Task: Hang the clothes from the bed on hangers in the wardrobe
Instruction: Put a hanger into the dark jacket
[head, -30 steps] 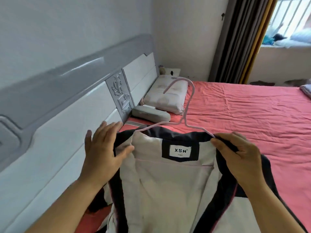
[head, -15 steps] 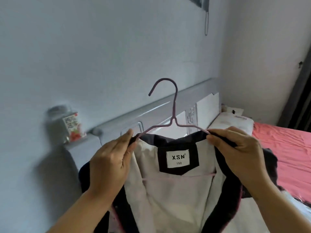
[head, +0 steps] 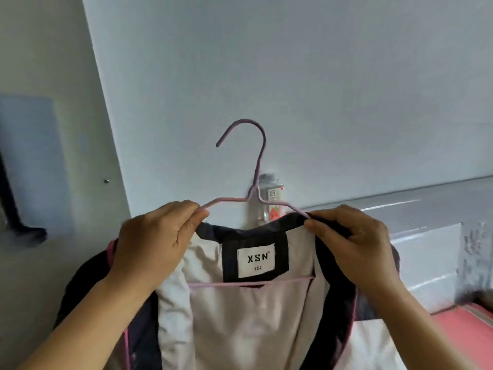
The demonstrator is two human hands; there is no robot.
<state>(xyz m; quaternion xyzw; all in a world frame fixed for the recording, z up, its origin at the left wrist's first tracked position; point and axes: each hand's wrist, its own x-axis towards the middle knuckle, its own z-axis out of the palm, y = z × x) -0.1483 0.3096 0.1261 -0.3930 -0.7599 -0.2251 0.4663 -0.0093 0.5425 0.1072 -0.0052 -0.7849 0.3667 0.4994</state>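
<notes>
A dark navy jacket [head: 256,311] with a pale lining, pink piping and a white "XSN 150" label hangs on a thin pink wire hanger [head: 256,166], held up in front of me. My left hand [head: 153,241] grips the jacket's left shoulder over the hanger arm. At the other shoulder my right hand [head: 354,244] pinches the collar edge where the hanger arm goes under the fabric. The hook points up and to the left, free of any rail. No wardrobe rail is in view.
A pale wall fills the background. The grey and white headboard [head: 426,236] runs along the right, with a small bottle [head: 272,198] on its ledge behind the hanger. A strip of red bed [head: 469,332] shows at lower right. A pale panel [head: 29,156] stands at far left.
I have lifted the jacket on its hanger off the bed and turned left, away from the window. My left hand has closed on the jacket's shoulder.
</notes>
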